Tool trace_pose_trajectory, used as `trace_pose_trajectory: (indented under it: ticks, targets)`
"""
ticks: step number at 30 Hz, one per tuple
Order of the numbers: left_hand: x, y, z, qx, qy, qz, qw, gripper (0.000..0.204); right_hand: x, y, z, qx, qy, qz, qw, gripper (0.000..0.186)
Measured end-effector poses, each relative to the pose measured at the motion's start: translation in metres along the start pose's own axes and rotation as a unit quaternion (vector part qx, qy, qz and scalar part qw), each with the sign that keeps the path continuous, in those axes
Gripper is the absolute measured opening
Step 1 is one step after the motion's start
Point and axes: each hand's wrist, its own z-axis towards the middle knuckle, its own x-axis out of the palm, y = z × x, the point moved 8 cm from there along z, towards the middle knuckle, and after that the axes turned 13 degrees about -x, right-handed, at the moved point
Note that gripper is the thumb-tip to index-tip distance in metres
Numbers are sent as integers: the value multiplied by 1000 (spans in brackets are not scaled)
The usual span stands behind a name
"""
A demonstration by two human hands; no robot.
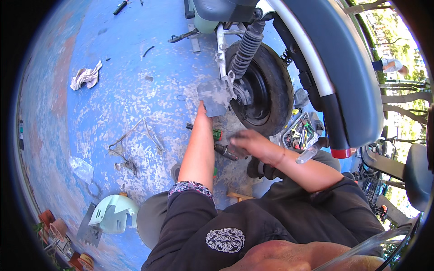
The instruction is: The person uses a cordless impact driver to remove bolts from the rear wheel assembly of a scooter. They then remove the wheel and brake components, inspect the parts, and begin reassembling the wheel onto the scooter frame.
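My left hand (202, 110) reaches up to a flat grey mud flap (214, 97) beside the scooter's rear wheel (266, 88). The flap hides its fingers, so its grip does not show. Lower and to the right, my right hand (251, 143) is bent inward and smeared by motion; what its fingers do is unclear. Close to its fingertips, a black and green power tool (218, 134) lies on the floor, partly behind my left forearm. Above the flap stand the coil spring shock absorber (248, 47) and a bare metal bracket (220, 56).
A tray of hand tools (300, 131) sits right of the wheel. On the blue floor at left lie a bent metal frame (135, 135), a crumpled rag (87, 76), a plastic bag (82, 169) and a pale green body panel (115, 212). The scooter's seat (348, 67) overhangs at right.
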Motion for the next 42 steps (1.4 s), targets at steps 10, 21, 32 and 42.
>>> trace_pose_trajectory:
  ticks: [10, 21, 32, 42]
  targets:
    - [1, -21, -7, 37, -15, -75, 996, 14, -118, -7, -33, -239, -235, -190, 923, 61]
    - [14, -78, -34, 106, -81, 404, 905, 26, -110, 9, -51, -353, -263, -310, 842, 45]
    - [-12, 11, 7, -147, 176, -311, 922, 36, -113, 41, -60, -343, -259, -330, 841, 60]
    - [-28, 37, 14, -219, 77, -351, 907, 39, -134, 17, -38, -358, -258, -404, 801, 68]
